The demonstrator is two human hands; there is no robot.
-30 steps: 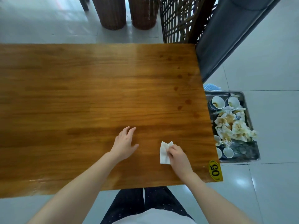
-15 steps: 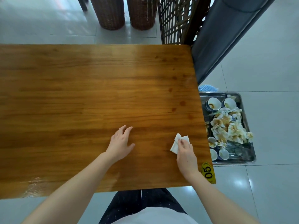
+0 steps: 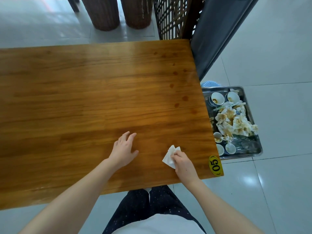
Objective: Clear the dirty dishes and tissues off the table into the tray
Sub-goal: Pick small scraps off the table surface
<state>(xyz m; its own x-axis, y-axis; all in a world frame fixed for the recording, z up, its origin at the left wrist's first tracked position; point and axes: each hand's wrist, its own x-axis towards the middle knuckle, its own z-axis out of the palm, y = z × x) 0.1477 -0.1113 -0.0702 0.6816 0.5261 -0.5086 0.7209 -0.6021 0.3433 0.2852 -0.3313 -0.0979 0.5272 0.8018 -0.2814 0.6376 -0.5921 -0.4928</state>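
My right hand [image 3: 183, 162] presses a folded white tissue [image 3: 169, 156] flat on the wooden table [image 3: 84, 98], near its front right corner. My left hand [image 3: 124, 148] rests on the tabletop a little to the left, fingers spread, holding nothing. A metal tray [image 3: 259, 149] sits on the floor to the right of the table. It holds several dirty white bowls [image 3: 217, 98], small cups and a heap of stained tissues [image 3: 234, 120].
A yellow "05" sticker [image 3: 215, 165] marks the table's front right corner. Dark spots [image 3: 185, 98] dot the wood near the right edge. Two woven stools [image 3: 103, 12], a lattice screen [image 3: 170, 16] and a grey pillar [image 3: 217, 31] stand behind the table.
My right hand slid the tissue rightward toward the table corner, then back a little to the left. My left hand has stayed in place.
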